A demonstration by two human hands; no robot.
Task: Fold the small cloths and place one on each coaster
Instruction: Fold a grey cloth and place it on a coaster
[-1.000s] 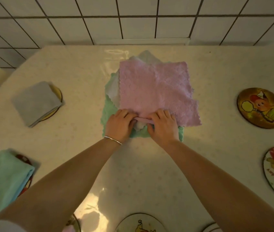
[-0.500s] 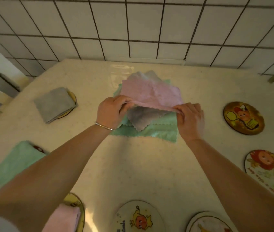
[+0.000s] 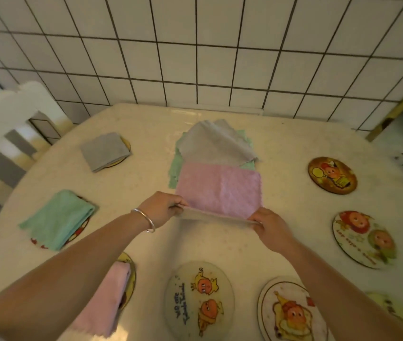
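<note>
Now the left hand (image 3: 161, 208) and the right hand (image 3: 270, 226) each pinch a near corner of the pink cloth (image 3: 220, 190). Both grips are tight, and the cloth stretches between them above the table (image 3: 281, 148), drooping toward the cloth pile (image 3: 216, 143).

Warm, dim yellowish light. A pale sheen of glare lies on the bench (image 3: 220, 114) at its far edge. Wall tiles (image 3: 195, 45) bow with wide-angle distortion; picture edges are soft and blurred.
</note>
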